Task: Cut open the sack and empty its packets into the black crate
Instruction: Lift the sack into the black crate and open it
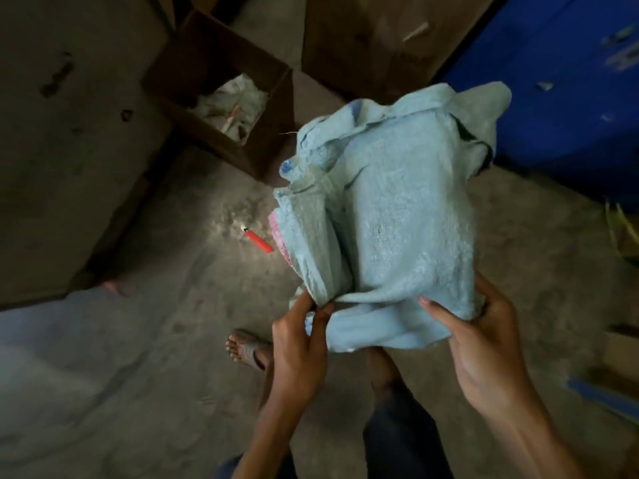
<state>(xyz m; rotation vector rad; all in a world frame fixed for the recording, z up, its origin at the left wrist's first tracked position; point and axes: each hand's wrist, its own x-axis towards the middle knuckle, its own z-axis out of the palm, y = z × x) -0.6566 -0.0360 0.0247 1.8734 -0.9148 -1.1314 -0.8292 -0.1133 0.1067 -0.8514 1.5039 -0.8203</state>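
I hold a pale blue woven sack (390, 209) up in front of me over the concrete floor. My left hand (301, 340) pinches a fold at its lower left corner. Its lower right edge is gripped by my right hand (484, 340). The sack hangs crumpled, its far end toward the blue surface. A bit of pink packet (278, 233) shows at the sack's left side. On the floor to the left lies a red-handled cutter (258, 240). No black crate is in view.
An open brown cardboard box (221, 98) with white plastic inside stands ahead on the left. A large carton (373, 36) sits behind it, a blue container (560, 91) at the right. A grey wall or panel (69, 133) fills the left. My sandalled foot (247, 347) is below.
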